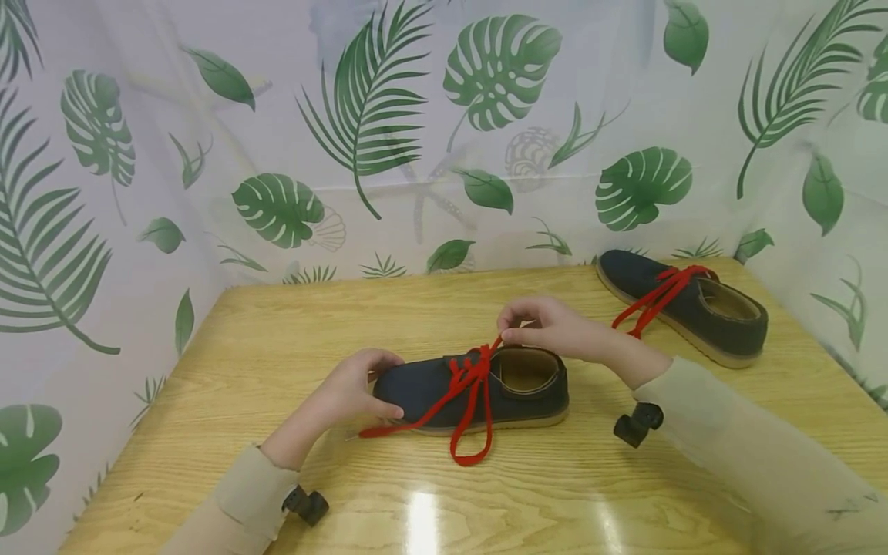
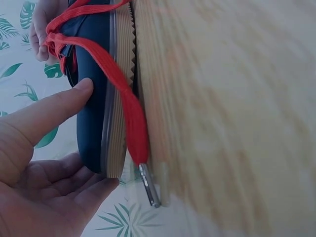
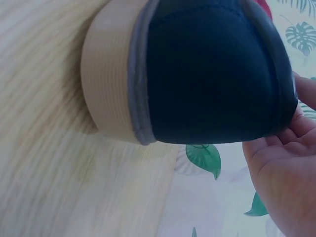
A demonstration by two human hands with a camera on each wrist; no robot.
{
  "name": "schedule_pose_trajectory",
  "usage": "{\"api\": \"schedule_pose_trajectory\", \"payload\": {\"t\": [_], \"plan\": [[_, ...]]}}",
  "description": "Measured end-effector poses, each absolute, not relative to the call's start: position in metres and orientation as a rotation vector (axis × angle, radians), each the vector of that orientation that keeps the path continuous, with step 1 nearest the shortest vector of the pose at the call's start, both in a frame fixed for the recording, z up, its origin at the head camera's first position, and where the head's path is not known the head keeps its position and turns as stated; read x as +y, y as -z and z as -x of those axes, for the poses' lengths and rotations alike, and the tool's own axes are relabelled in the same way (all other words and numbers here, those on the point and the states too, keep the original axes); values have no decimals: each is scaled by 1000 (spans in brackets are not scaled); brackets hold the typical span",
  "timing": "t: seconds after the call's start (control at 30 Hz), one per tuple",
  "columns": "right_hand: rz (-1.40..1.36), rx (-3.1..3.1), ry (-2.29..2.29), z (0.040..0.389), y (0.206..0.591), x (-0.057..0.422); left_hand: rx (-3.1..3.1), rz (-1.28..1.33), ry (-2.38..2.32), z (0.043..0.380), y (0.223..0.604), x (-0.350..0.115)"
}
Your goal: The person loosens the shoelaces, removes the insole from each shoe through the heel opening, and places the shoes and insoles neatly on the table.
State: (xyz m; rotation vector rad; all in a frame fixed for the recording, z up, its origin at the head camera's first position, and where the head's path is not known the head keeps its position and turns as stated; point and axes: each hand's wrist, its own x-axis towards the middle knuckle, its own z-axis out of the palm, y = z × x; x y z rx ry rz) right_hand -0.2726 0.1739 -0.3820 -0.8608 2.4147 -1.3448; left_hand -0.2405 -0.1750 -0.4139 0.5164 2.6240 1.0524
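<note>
A dark navy shoe (image 1: 416, 389) with a pale ridged sole sits on the wooden table, its toe pointing left. My left hand (image 1: 354, 389) grips the toe, thumb on the near side and fingers round the front. Red shoelace (image 1: 472, 455) is tied over the tongue, with one loop hanging down the near side. One lace end with a metal tip (image 2: 149, 185) trails past the sole by the left thumb. Above the shoe's opening, my right hand (image 1: 548, 327) pinches the lace close to the knot. The heel (image 3: 212, 74) fills the right wrist view, hiding that pinch.
A second navy shoe (image 1: 721, 324) with red laces (image 1: 659, 297) stands at the table's back right, beyond the right forearm. A leaf-printed cloth (image 1: 416, 231) hangs along the back and sides of the wooden table (image 1: 291, 324).
</note>
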Motion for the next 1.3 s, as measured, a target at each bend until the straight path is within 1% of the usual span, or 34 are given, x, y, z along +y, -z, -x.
{"api": "schedule_pose_trajectory", "payload": {"t": [0.47, 0.73, 1.07, 1.3], "plan": [[585, 2192, 1622, 273, 382, 188, 2636, -531, -1037, 241, 416, -174], [539, 2226, 1655, 273, 379, 198, 2651, -562, -1010, 242, 415, -175], [453, 2099, 1848, 271, 381, 209, 2645, -557, -1018, 243, 416, -176], [444, 2025, 1930, 272, 385, 211, 2630, -548, -1031, 243, 415, -176]]}}
